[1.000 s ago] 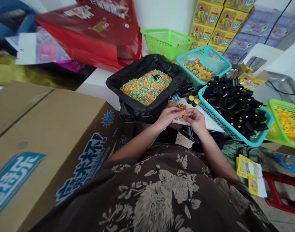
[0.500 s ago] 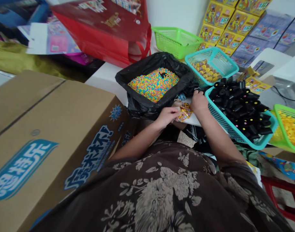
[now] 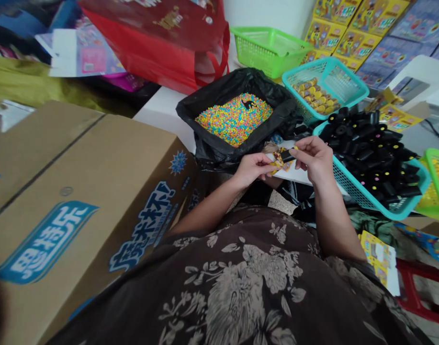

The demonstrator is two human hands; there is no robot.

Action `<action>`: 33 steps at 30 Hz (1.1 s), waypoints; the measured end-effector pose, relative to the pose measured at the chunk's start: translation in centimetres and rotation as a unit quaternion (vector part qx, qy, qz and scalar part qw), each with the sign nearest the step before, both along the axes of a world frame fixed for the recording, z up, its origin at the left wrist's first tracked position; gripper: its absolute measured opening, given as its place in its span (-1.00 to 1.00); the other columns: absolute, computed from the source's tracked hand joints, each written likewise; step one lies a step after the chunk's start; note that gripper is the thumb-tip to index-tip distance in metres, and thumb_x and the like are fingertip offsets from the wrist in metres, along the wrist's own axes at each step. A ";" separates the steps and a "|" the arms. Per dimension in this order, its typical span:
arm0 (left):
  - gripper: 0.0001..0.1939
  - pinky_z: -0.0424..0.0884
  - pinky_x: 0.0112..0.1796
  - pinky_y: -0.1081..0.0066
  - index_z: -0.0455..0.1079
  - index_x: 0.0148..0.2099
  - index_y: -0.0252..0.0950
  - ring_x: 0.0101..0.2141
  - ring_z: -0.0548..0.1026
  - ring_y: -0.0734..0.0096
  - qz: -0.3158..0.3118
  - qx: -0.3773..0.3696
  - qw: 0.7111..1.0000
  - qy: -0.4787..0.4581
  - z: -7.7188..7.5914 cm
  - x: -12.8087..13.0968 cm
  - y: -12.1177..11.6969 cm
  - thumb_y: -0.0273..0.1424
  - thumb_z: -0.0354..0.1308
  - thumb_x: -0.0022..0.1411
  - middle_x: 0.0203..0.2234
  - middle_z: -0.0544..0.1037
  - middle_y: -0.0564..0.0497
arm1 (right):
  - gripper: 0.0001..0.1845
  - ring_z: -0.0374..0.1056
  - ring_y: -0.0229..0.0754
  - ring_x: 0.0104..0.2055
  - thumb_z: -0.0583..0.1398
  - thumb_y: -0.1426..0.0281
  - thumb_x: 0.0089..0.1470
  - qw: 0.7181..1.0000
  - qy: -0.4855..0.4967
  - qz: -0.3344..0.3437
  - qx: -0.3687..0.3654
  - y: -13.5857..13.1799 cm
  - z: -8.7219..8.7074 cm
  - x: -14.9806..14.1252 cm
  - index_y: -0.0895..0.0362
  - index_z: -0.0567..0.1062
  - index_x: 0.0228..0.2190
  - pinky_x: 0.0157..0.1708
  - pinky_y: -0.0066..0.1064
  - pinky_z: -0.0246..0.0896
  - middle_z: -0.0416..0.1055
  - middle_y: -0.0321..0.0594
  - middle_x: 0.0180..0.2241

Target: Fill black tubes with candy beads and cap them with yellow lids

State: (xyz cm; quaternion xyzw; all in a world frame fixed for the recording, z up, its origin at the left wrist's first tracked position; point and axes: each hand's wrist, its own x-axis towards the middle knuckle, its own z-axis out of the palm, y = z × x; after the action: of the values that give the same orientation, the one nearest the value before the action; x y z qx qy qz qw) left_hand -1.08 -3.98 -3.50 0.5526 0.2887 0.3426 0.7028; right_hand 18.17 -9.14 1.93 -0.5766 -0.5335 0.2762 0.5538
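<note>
My left hand [image 3: 253, 169] pinches a small yellow printed wrapper [image 3: 275, 166] between thumb and fingers. Held in the fingertips of my right hand [image 3: 316, 157] is a small black tube [image 3: 287, 155], a yellow spot showing near its end. Tube and wrapper meet between the two hands; whether the tube is inside the wrapper I cannot tell. More yellow printed pieces lie just under them on the white tabletop [image 3: 301, 174]. Right of my right hand stands a turquoise basket [image 3: 355, 180] heaped with black tubes [image 3: 370, 148].
A bin lined with black plastic [image 3: 201, 139] holds colourful candy balls [image 3: 235, 120]. Behind are a turquoise basket [image 3: 348, 98] of yellow-capped tubes, a green basket [image 3: 262, 55], a red bag [image 3: 169, 57] and stacked yellow boxes [image 3: 359, 40]. A large carton [image 3: 97, 167] stands at left.
My right hand has come back from beside the black bin toward my left hand, and a black tube now shows in its fingers. The whole view has shifted slightly.
</note>
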 end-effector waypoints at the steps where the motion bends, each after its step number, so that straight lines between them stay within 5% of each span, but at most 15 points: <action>1: -0.59 0.34 -0.55 0.50 0.52 -0.34 -0.36 -0.58 0.46 0.51 -0.003 0.007 1.000 -0.003 0.1 0.1 -0.1 -0.16 0.55 -0.02 -0.57 0.57 0.00 | -0.53 0.26 -0.32 -0.63 0.52 0.07 -0.14 0.999 0.042 0.030 -0.014 -0.6 0.3 -0.1 0.06 0.48 -0.37 -0.68 -0.45 0.18 0.43 -0.37 -0.51; 8: -0.58 0.44 -0.47 0.48 0.55 -0.35 -0.37 -0.54 0.49 0.52 -0.015 0.022 0.999 -0.018 0.3 0.6 -0.7 -0.17 0.57 -0.11 -0.49 0.61 -0.01 | -0.50 0.18 -0.38 -0.72 0.57 0.10 -0.28 0.990 0.107 0.072 -0.061 -2.0 0.5 0.1 0.10 0.50 -0.45 -0.79 -0.51 0.03 0.37 -0.44 -0.63; 19: -0.54 0.30 -0.55 0.50 0.57 -0.33 -0.33 -0.59 0.40 0.56 -0.012 0.008 1.000 -0.023 -0.8 1.7 -0.6 -0.11 0.58 -0.14 -0.55 0.51 0.08 | -0.54 0.20 -0.40 -0.63 0.53 0.13 -0.22 0.999 0.041 -0.030 -0.007 -2.7 -0.9 -1.0 0.07 0.45 -0.44 -0.70 -0.51 0.15 0.41 -0.42 -0.52; 24: -0.56 0.23 -0.56 0.49 0.59 -0.35 -0.31 -0.59 0.33 0.58 -0.004 -0.018 1.000 -0.020 -1.1 1.8 -0.9 -0.10 0.58 -0.15 -0.56 0.49 0.09 | -0.51 0.18 -0.38 -0.63 0.54 0.09 -0.21 0.998 0.040 -0.022 -0.032 -2.8 -1.0 -1.3 0.08 0.45 -0.45 -0.69 -0.49 0.13 0.40 -0.42 -0.54; 33: -0.56 0.47 -0.28 0.40 0.55 -0.33 -0.30 -0.38 0.54 0.45 0.003 -0.078 0.996 -0.050 -0.3 2.4 -2.2 -0.08 0.56 -0.08 -0.40 0.57 0.04 | -0.53 0.20 -0.35 -0.60 0.52 0.10 -0.18 0.998 0.051 -0.027 -0.036 -3.1 -2.4 -2.2 0.04 0.41 -0.43 -0.67 -0.48 0.09 0.38 -0.43 -0.53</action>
State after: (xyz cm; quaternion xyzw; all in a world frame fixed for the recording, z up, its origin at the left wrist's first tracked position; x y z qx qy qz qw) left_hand 1.27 -6.23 -3.84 0.4775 0.2803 0.3486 0.7563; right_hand 16.02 -12.22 -0.47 -0.5952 -0.4785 0.3096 0.5665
